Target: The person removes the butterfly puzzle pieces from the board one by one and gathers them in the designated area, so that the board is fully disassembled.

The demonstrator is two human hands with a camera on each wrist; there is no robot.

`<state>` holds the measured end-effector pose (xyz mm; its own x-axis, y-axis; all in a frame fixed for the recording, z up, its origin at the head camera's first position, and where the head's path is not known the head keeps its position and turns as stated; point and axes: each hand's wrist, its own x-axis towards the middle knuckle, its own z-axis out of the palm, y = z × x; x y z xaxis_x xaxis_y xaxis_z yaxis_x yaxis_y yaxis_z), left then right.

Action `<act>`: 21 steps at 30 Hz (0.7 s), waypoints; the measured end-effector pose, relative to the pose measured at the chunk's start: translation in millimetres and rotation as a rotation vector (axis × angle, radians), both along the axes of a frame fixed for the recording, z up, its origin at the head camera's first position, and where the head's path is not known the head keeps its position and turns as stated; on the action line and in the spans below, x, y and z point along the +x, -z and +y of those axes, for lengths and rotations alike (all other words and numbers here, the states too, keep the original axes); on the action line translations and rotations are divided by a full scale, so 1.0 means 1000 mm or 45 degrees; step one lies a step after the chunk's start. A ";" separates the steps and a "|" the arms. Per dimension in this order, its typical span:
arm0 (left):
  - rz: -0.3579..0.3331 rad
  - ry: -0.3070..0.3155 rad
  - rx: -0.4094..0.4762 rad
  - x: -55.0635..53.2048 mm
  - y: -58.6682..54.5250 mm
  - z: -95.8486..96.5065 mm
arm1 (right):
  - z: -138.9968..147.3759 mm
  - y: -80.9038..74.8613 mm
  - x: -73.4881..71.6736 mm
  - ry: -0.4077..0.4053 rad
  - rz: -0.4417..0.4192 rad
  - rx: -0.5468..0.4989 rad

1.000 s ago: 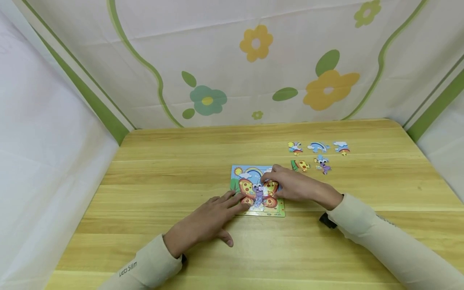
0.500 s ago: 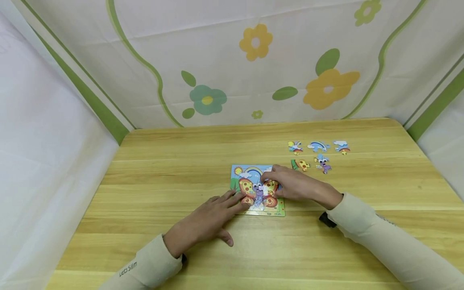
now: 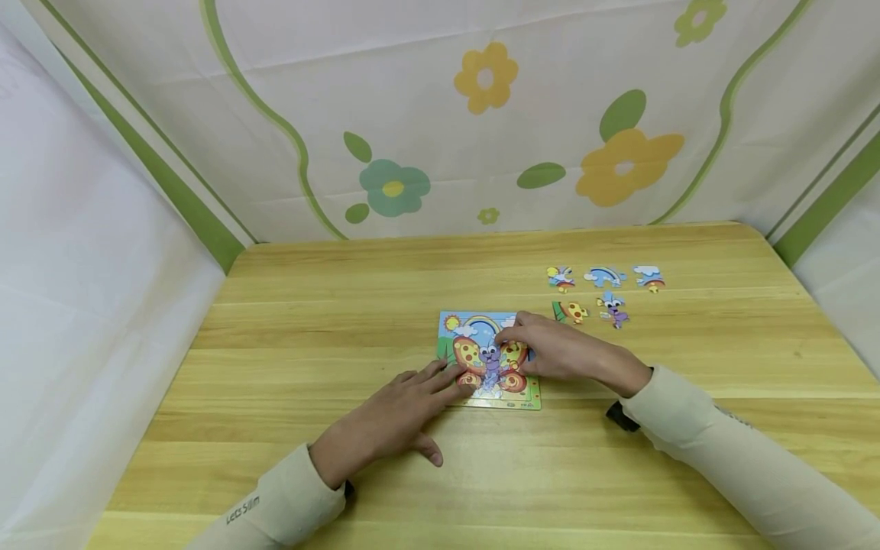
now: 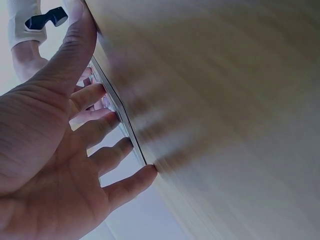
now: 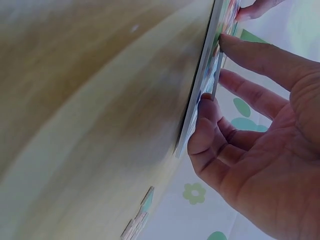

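Observation:
A jigsaw puzzle board (image 3: 484, 327) with a butterfly and rainbow picture lies flat on the table. My left hand (image 3: 406, 405) rests its spread, nearly straight fingertips along the board's left and lower-left part, thumb held away over the wood. In the left wrist view those fingers (image 4: 127, 189) reach the board's edge. On the right side of the board, my right hand (image 3: 560, 347) pinches a puzzle piece (image 5: 218, 75) between thumb and fingers, its thin edge standing slightly off the board in the right wrist view. From above, the hand covers much of that piece.
Several loose puzzle pieces lie behind the right hand in two rows, among them a rainbow piece (image 3: 605, 277), a cloud piece (image 3: 649, 275), a yellow wing piece (image 3: 571, 312) and a purple butterfly-head piece (image 3: 613, 309). A flower-printed curtain (image 3: 440, 114) stands behind the wooden table (image 3: 309, 321).

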<state>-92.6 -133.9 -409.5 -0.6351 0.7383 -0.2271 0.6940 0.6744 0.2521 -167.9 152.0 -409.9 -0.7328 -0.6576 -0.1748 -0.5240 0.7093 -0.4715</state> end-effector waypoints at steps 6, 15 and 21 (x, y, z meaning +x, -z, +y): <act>0.002 -0.001 0.000 0.000 -0.001 0.000 | 0.001 0.001 0.000 -0.004 0.009 -0.002; 0.003 0.000 0.003 0.000 0.000 0.000 | 0.001 0.001 0.001 -0.013 0.044 -0.027; 0.011 0.007 0.010 0.000 0.000 -0.001 | 0.000 0.000 0.002 -0.003 0.053 -0.025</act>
<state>-92.4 -134.8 -409.7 -0.6330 0.7435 -0.2159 0.6996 0.6687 0.2518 -165.8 151.7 -410.2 -0.7379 -0.6621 -0.1309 -0.5450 0.6989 -0.4632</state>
